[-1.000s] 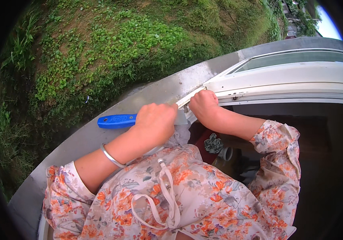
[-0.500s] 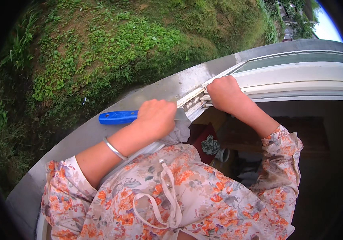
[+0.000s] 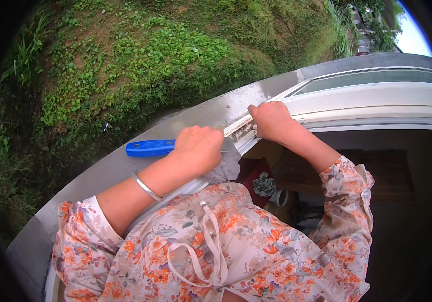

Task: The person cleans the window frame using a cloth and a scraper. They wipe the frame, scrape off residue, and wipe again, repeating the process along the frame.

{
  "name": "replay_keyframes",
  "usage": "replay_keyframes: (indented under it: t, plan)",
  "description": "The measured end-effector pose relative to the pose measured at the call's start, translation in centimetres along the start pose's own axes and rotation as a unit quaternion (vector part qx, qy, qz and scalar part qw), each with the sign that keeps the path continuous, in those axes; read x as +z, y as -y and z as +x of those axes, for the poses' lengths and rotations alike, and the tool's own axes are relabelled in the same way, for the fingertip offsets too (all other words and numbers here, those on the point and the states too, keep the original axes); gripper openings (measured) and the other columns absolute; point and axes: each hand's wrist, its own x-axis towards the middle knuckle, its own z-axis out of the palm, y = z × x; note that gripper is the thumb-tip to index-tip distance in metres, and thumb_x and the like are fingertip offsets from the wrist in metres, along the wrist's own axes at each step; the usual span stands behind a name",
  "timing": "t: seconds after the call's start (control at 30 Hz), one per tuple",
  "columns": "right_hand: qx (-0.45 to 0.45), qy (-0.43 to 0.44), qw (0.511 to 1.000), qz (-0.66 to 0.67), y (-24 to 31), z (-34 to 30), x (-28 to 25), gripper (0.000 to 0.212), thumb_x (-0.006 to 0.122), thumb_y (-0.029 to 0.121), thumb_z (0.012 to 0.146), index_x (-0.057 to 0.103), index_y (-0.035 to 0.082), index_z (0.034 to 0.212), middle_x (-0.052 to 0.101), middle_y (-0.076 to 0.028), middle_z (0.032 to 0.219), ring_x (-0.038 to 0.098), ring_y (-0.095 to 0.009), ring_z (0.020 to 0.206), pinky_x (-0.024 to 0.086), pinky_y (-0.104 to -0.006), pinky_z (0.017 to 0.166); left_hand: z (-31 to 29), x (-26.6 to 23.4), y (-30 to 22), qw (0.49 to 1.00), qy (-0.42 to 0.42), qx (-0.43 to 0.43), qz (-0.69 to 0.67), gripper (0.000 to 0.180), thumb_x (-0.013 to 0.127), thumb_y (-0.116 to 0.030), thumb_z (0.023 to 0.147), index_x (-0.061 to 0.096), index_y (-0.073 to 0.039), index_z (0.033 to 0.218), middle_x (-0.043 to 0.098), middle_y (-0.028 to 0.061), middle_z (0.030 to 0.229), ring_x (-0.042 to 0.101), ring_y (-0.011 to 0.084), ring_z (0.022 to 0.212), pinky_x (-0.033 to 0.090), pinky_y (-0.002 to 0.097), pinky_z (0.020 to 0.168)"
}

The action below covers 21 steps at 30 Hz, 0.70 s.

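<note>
My left hand [image 3: 198, 150] is closed around a scraper, its blue handle [image 3: 150, 148] sticking out to the left and a bit of grey metal blade [image 3: 229, 145] on the right. Bunched under the same hand hangs a grey cloth [image 3: 223, 168]. Across from it, my right hand [image 3: 272, 121] is closed over the white window track [image 3: 246, 143], knuckles up; whatever its fingers hold is hidden. Dark dirt shows in the track's grooves between both hands.
A grey concrete ledge [image 3: 90, 186] curves along the outside, with weeds [image 3: 170, 55] beyond. The white sliding window frame [image 3: 367, 98] runs off to the right. Indoors below are a red box [image 3: 256, 178] and a dark patterned bundle [image 3: 264, 184].
My right hand has slid a little left and down along the track, nearer my left hand. The left hand, scraper and cloth have barely moved.
</note>
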Motion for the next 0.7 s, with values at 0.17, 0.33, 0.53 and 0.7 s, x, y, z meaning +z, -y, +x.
replay_keyframes:
  t: [0.17, 0.33, 0.53, 0.7]
  plan:
    - [0.032, 0.107, 0.955, 0.273, -3.5, -0.8, -2.9, 0.021, 0.066, 0.014, 0.080, 0.065, 0.001, 0.096, 0.071, -0.023, 0.089, 0.073, -0.030, 0.069, 0.058, -0.0438, 0.071, 0.1, 0.1, 0.2, 1.000, 0.000, 0.006, 0.009, 0.016, 0.061, -0.009, 0.078, 0.070, -0.004, 0.090, 0.072, 0.0227, 0.087, 0.070, 0.0435, 0.084, 0.054, 0.0540, 0.075]
    - [0.050, 0.161, 0.905, 0.391, -5.1, -1.2, -2.9, 0.027, 0.069, 0.020, 0.082, 0.063, -0.002, 0.097, 0.070, -0.017, 0.083, 0.072, -0.026, 0.064, 0.058, -0.0386, 0.068, 0.2, 0.3, 0.3, 1.000, 0.001, 0.001, 0.010, 0.015, 0.061, -0.009, 0.078, 0.070, -0.004, 0.089, 0.072, 0.0229, 0.086, 0.070, 0.0436, 0.083, 0.054, 0.0545, 0.074]
    - [0.065, 0.058, 0.855, 0.511, -5.6, -1.1, 0.0, 0.022, 0.070, 0.019, 0.085, 0.064, -0.001, 0.090, 0.071, -0.013, 0.079, 0.069, -0.020, 0.061, 0.057, -0.0330, 0.061, 0.3, 0.4, 0.3, 1.000, 0.000, -0.002, 0.009, 0.014, 0.062, -0.010, 0.079, 0.070, -0.005, 0.089, 0.072, 0.0227, 0.085, 0.070, 0.0435, 0.082, 0.054, 0.0542, 0.073]
    - [0.111, -0.071, 0.837, 0.531, -3.6, -1.6, 0.8, 0.019, 0.069, 0.019, 0.090, 0.066, 0.000, 0.089, 0.069, -0.012, 0.070, 0.068, -0.024, 0.062, 0.056, -0.0371, 0.063, 0.3, 0.4, 0.3, 1.000, 0.004, 0.000, 0.008, 0.014, 0.062, -0.011, 0.079, 0.070, -0.006, 0.089, 0.072, 0.0224, 0.085, 0.070, 0.0433, 0.082, 0.054, 0.0540, 0.074]
